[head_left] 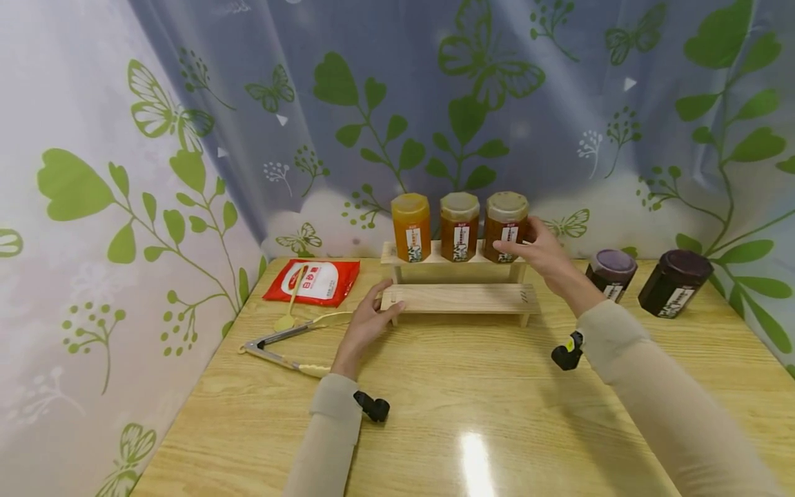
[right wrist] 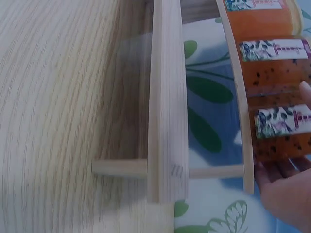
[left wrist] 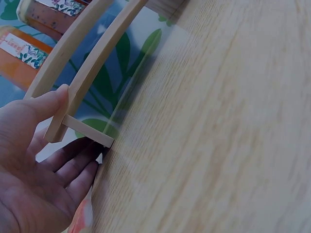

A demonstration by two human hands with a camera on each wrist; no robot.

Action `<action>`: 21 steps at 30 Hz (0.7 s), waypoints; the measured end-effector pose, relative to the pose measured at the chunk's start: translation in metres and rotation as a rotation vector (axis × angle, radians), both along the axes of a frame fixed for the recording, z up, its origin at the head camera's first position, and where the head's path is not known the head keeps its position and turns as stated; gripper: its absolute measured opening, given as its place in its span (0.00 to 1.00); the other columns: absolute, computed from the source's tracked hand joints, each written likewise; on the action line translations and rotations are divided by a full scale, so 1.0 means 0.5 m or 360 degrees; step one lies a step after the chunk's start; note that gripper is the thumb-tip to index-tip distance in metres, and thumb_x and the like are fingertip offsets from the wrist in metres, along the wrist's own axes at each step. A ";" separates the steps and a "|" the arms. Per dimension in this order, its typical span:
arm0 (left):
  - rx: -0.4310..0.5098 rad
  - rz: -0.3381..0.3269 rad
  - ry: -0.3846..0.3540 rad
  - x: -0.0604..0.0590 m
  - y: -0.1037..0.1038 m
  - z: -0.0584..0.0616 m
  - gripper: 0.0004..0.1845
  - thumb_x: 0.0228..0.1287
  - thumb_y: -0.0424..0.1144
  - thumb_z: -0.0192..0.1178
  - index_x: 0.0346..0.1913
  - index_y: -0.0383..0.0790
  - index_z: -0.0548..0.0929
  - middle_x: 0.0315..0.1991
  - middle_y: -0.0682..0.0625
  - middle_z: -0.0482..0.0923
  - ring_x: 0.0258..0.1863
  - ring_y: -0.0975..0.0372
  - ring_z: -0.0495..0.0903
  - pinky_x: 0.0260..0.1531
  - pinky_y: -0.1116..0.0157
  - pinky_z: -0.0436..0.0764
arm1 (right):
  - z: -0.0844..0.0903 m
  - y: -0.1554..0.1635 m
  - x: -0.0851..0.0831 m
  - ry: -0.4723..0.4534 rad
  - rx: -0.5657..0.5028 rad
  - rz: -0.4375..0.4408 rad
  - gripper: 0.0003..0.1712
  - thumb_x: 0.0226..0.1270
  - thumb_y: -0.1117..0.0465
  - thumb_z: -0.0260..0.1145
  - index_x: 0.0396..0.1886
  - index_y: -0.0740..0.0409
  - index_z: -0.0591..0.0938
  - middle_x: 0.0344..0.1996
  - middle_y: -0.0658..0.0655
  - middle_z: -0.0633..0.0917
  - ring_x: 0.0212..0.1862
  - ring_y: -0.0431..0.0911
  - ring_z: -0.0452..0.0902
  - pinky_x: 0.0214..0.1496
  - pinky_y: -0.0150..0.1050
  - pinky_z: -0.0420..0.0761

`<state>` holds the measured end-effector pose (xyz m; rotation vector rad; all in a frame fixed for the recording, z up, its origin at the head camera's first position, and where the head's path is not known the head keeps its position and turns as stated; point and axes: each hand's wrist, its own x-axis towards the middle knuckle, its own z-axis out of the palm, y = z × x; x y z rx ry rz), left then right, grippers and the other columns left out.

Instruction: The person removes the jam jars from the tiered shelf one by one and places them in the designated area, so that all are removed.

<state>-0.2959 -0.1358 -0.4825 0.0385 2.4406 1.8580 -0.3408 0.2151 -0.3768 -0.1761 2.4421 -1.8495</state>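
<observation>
A two-tier wooden shelf rack [head_left: 459, 298] stands on the table, with three lidded jars in a row on its upper tier. The left one is an orange jar [head_left: 411, 228]; the middle jar [head_left: 459, 228] and right jar [head_left: 506, 231] are amber-brown with dark specks in the right wrist view. My right hand [head_left: 546, 259] holds the right jar, thumb across its front by the label and fingers around its far side. At the left end of the lower tier, my left hand [head_left: 368, 321] grips the rack, thumb at the board's edge and fingers behind the leg [left wrist: 87, 131].
Two dark purple jars, a nearer-in jar [head_left: 611, 273] and an outer jar [head_left: 675, 283], stand at the right. On the left lie a red-and-white packet [head_left: 329, 281], a pale yellow spoon [head_left: 287, 322] across it, and spread tongs [head_left: 279, 337]. A patterned curtain [head_left: 397, 103] hangs behind.
</observation>
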 end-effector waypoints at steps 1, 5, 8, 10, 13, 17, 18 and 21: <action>-0.0004 0.0002 0.0000 0.000 -0.001 0.000 0.34 0.72 0.49 0.68 0.77 0.62 0.68 0.71 0.41 0.73 0.66 0.48 0.76 0.62 0.48 0.73 | 0.000 -0.006 -0.001 -0.0003 -0.0007 -0.0014 0.60 0.68 0.47 0.75 0.86 0.55 0.46 0.81 0.64 0.57 0.80 0.62 0.52 0.78 0.62 0.56; -0.0014 0.0011 0.0003 0.001 -0.002 -0.001 0.34 0.71 0.50 0.68 0.77 0.62 0.69 0.73 0.42 0.71 0.68 0.48 0.74 0.63 0.47 0.72 | -0.003 -0.024 0.001 0.0011 -0.0023 -0.0080 0.59 0.68 0.46 0.75 0.85 0.56 0.48 0.79 0.64 0.60 0.79 0.62 0.55 0.77 0.62 0.59; 0.0008 -0.0002 0.0003 0.001 -0.002 -0.002 0.34 0.71 0.49 0.69 0.77 0.62 0.69 0.67 0.41 0.77 0.59 0.51 0.79 0.57 0.52 0.74 | -0.005 -0.031 0.002 0.0032 -0.0019 -0.0118 0.58 0.68 0.46 0.75 0.85 0.56 0.49 0.79 0.64 0.61 0.79 0.62 0.56 0.76 0.62 0.60; 0.0014 -0.0006 0.0013 0.001 -0.001 -0.003 0.34 0.71 0.48 0.68 0.77 0.62 0.69 0.62 0.41 0.81 0.54 0.54 0.81 0.54 0.55 0.74 | -0.006 -0.032 0.003 0.0040 0.0004 -0.0130 0.59 0.68 0.46 0.74 0.85 0.56 0.49 0.79 0.64 0.60 0.79 0.62 0.55 0.76 0.62 0.60; 0.0006 0.0000 0.0016 0.003 0.002 -0.003 0.34 0.71 0.48 0.68 0.77 0.62 0.69 0.62 0.41 0.81 0.54 0.53 0.81 0.54 0.55 0.75 | -0.009 -0.028 0.005 0.0038 0.0041 -0.0139 0.59 0.68 0.44 0.74 0.85 0.55 0.48 0.80 0.64 0.60 0.79 0.62 0.55 0.76 0.62 0.60; -0.0020 0.0018 0.0002 0.004 0.003 -0.002 0.34 0.71 0.49 0.69 0.77 0.64 0.69 0.70 0.42 0.75 0.65 0.50 0.76 0.61 0.50 0.73 | -0.013 -0.020 0.010 0.0039 0.0090 -0.0139 0.60 0.68 0.43 0.73 0.86 0.52 0.47 0.80 0.63 0.59 0.79 0.62 0.55 0.76 0.62 0.61; -0.0028 0.0024 -0.0001 0.003 0.003 -0.002 0.34 0.71 0.50 0.69 0.76 0.64 0.69 0.71 0.43 0.73 0.67 0.50 0.75 0.63 0.49 0.72 | -0.013 -0.018 0.011 0.0040 0.0094 -0.0135 0.59 0.68 0.43 0.73 0.86 0.52 0.47 0.80 0.63 0.60 0.79 0.62 0.56 0.75 0.62 0.61; -0.0022 0.0019 0.0001 0.000 0.001 -0.002 0.34 0.71 0.50 0.68 0.77 0.63 0.69 0.71 0.42 0.73 0.66 0.50 0.76 0.62 0.49 0.73 | -0.015 -0.013 0.016 0.0052 0.0085 -0.0109 0.57 0.69 0.44 0.73 0.86 0.51 0.49 0.78 0.64 0.63 0.78 0.61 0.58 0.75 0.62 0.62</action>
